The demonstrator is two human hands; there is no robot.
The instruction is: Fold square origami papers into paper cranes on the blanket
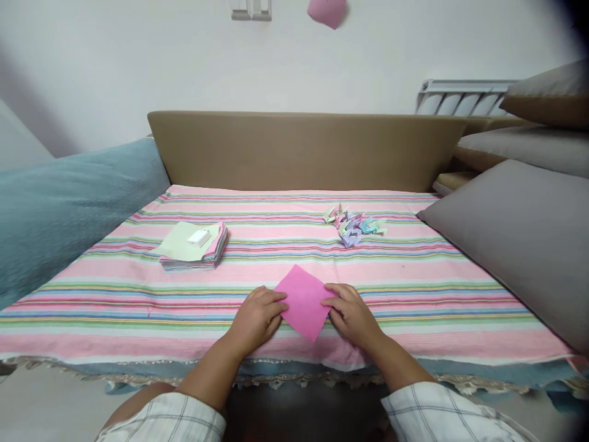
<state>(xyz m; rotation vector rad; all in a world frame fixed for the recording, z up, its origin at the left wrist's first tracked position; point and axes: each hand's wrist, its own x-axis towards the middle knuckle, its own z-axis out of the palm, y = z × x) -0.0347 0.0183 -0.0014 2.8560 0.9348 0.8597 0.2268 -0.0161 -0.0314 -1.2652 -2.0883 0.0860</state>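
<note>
A square sheet of bright pink paper [304, 303] lies turned like a diamond close to the front edge of the striped cloth [276, 261]. My left hand [259, 315] grips its left corner, with fingertips on top of the sheet. At the right corner, my right hand [350, 312] pinches the paper between thumb and fingers. The sheet looks flat, with no crease that I can make out. Both thumbs are partly hidden.
To the left stands a stack of coloured paper [191, 264] with a small white box [199, 238] on top. Several folded paper pieces [353, 226] lie in a heap at the back right. Grey cushions [515, 245] border the right side, a brown backrest [299, 150] the rear.
</note>
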